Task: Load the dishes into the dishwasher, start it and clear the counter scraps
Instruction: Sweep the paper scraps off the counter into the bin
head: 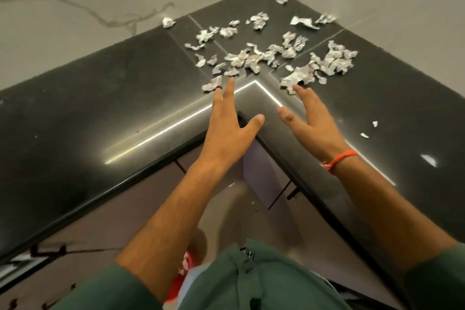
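Scraps (266,55) of crumpled paper lie scattered in the inner corner of the black counter (113,98), so the left hand (226,128) and right hand (314,123), both flat-fingered and empty at the pile's near edge, should probably cup inward and rake them together.

Nothing here can be read. The only mark that looks like print is a small dark tag (249,252) at the collar of the person's green shirt (264,282), and whatever is on it is too small and blurred to make out. The crumpled paper scraps (254,58) on the black counter (113,98) show grey mottling, no legible letters.
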Demonstrator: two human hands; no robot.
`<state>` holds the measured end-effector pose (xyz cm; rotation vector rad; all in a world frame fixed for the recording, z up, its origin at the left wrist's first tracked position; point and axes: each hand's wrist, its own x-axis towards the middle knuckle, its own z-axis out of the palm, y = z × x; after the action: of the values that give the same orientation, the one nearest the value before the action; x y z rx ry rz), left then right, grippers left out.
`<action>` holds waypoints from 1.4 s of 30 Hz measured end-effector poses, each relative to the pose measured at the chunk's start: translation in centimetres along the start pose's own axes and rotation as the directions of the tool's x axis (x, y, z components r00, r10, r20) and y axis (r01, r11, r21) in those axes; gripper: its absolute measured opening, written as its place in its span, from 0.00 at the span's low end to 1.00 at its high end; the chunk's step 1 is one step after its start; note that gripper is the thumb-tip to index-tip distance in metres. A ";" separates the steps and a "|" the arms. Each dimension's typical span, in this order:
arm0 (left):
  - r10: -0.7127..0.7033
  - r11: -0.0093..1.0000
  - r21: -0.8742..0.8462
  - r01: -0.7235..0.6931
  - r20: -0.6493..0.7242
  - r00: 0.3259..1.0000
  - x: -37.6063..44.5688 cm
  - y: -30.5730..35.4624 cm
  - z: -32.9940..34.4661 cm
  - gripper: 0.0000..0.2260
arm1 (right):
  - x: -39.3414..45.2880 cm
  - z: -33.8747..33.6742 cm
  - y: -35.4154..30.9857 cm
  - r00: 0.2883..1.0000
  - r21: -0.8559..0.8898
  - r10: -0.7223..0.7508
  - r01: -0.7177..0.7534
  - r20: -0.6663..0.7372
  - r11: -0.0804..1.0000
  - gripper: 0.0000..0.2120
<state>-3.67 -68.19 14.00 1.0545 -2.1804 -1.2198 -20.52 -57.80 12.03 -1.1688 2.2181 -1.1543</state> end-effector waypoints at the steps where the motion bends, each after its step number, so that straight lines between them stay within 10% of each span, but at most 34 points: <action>1: 0.017 1.000 0.010 -0.018 0.016 1.000 0.6 0.5 0.7 0.41 | 0.1 -0.8 0.7 1.000 -0.044 0.018 -0.018 -0.010 0.999 0.33; 24: 0.366 0.924 -0.035 -0.382 0.377 0.851 13.9 0.3 4.9 0.47 | 4.1 -1.8 1.5 0.916 -0.306 0.155 -0.278 -0.370 0.911 0.39; 42: 0.288 0.932 0.041 -0.359 0.514 0.808 17.6 -3.5 9.8 0.47 | 3.3 -1.2 6.4 0.847 -0.214 0.340 -0.451 -0.409 0.866 0.39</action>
<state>-19.66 -77.94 5.88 0.3868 -2.7288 -1.2964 -26.38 -57.91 7.75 -0.5585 2.8252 -0.9240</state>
